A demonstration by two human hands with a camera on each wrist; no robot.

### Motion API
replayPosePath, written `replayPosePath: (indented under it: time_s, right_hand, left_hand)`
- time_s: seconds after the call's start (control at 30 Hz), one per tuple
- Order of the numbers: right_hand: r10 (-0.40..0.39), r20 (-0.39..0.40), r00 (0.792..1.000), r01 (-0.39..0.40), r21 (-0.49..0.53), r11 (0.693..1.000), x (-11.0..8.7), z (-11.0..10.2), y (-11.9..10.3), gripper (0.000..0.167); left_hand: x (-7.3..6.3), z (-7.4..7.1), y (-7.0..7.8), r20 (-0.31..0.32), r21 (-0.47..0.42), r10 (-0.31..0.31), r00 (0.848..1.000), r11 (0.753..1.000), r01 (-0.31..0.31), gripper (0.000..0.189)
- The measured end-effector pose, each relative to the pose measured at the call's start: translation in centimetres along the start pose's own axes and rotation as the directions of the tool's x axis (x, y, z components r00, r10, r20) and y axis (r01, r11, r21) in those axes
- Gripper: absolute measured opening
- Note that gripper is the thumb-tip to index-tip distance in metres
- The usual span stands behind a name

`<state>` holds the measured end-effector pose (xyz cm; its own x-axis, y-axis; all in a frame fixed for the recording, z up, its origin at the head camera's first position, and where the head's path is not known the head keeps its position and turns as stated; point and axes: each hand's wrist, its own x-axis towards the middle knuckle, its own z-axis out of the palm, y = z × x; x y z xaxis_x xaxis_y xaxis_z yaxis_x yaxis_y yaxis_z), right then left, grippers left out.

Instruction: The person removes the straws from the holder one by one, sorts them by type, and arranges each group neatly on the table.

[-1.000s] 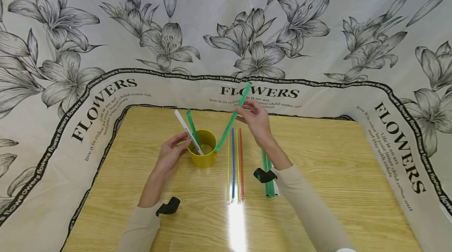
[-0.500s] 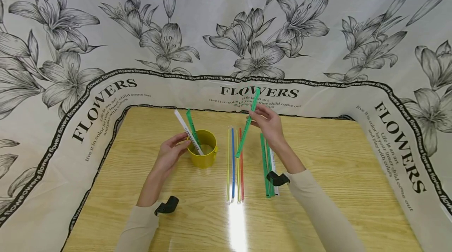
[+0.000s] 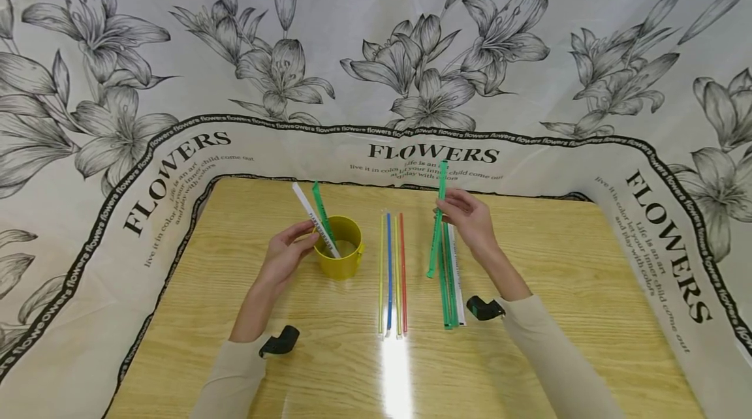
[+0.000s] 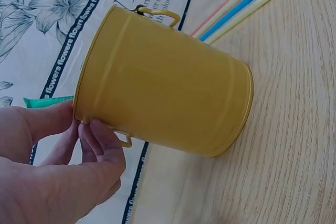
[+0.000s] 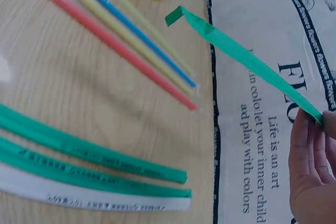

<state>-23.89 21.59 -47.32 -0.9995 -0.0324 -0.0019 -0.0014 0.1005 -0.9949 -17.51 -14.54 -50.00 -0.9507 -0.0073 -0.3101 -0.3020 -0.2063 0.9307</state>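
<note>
My left hand (image 3: 285, 253) pinches the rim of a small yellow metal bucket (image 3: 339, 269), which stands upright on the table. In the left wrist view, thumb and fingers meet at that rim, just above one small loop handle (image 4: 126, 140). Inside the bucket lean a white paper-wrapped straw (image 3: 304, 201) and a green paper-wrapped straw (image 3: 320, 207). My right hand (image 3: 471, 222) pinches another green wrapped straw (image 3: 436, 248) near its upper part. That straw hangs slanted over the table, and its lower end is bent over in the right wrist view.
Between bucket and right hand lie clear-wrapped straws: yellow (image 3: 381, 275), blue (image 3: 389, 275) and red (image 3: 403, 275). Right of them is a bundle of green straws (image 3: 444, 301) and a white straw (image 3: 457, 282). A flower-printed cloth (image 3: 317, 151) stands up behind the wooden table (image 3: 329, 354).
My right hand has moved right with the green straw, from the bucket's right rim, past the coloured straws, to the green bundle. My left hand has stayed at the bucket.
</note>
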Motion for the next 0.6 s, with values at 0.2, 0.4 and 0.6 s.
replayPosePath:
  time_s: [0.2,0.4,0.6]
  right_hand:
    - [-0.004,-0.008,1.000,0.003,-0.030,1.000,-0.6,-1.5,0.9,0.046]
    - [0.005,-0.007,1.000,-0.006,-0.070,0.998,-1.2,-2.7,1.8,0.048]
    - [0.030,-0.005,1.000,-0.030,-0.083,0.996,-1.6,-3.6,2.7,0.051]
  left_hand:
    - [0.1,-0.1,-0.1,-0.004,0.011,0.002,1.000,1.000,-0.002,0.043]
    - [0.2,0.0,-0.2,-0.014,-0.003,-0.010,1.000,1.000,0.009,0.042]
    - [0.2,0.0,-0.3,-0.015,-0.014,-0.010,1.000,1.000,0.010,0.041]
